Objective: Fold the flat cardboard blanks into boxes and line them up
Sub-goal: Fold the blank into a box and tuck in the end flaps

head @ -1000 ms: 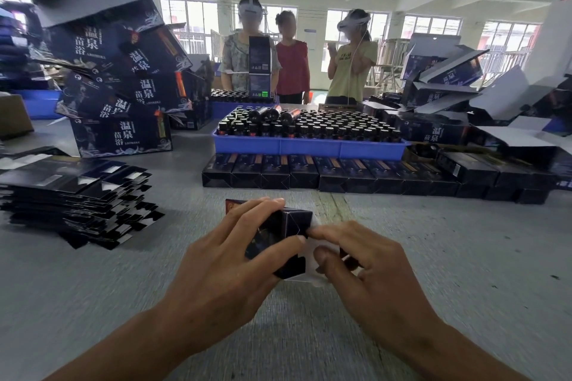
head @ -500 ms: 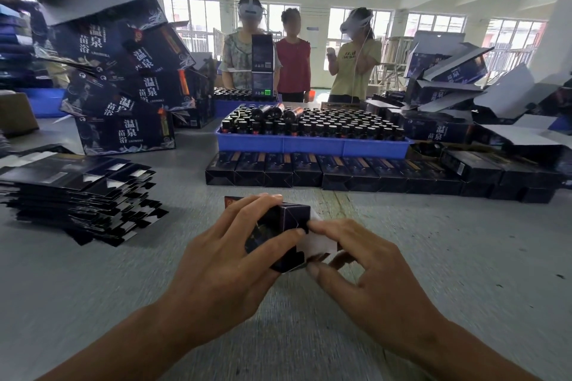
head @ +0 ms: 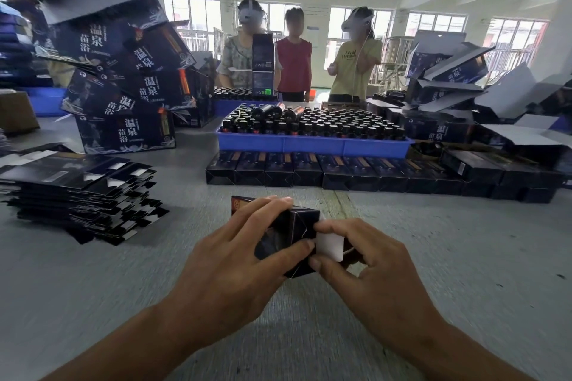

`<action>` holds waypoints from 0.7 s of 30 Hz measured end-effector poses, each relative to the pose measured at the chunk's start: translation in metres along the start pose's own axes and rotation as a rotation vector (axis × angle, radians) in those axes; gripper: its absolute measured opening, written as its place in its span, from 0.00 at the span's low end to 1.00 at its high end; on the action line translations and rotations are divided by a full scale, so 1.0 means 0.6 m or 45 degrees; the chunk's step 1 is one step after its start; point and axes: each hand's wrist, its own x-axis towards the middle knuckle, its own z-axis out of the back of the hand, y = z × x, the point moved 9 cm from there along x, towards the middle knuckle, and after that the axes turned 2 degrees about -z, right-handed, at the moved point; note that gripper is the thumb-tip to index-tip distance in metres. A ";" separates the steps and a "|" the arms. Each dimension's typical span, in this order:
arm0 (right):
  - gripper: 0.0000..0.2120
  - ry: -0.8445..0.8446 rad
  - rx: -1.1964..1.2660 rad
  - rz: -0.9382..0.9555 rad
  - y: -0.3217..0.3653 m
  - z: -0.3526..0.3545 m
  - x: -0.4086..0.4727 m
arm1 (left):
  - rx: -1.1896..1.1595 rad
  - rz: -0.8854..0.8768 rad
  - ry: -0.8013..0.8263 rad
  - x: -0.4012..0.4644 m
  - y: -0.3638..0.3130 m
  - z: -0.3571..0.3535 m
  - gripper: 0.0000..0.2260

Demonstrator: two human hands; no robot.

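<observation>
From your head camera, your left hand [head: 235, 260] wraps its fingers over a half-formed dark box [head: 289, 235] held low over the grey table [head: 464, 257], steadying it so the end can be closed. Your right hand [head: 368, 263] pinches the white end flap [head: 329, 246] between thumb and forefinger, seemingly to tuck it in. Beyond, a row of finished boxes [head: 340, 168] lines up before a blue tray of bottles [head: 312, 142]. A stack of flat blanks [head: 77, 192] waits at your left, within reach.
</observation>
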 end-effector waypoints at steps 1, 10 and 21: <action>0.21 0.028 0.026 -0.010 -0.001 -0.002 0.000 | -0.006 0.011 -0.006 0.000 0.002 0.002 0.21; 0.18 0.102 0.436 -0.249 -0.022 -0.010 0.002 | -0.087 0.086 -0.097 -0.002 0.013 0.009 0.17; 0.09 0.111 0.553 -0.351 -0.031 -0.019 0.004 | -0.284 0.225 -0.084 0.005 0.007 0.008 0.34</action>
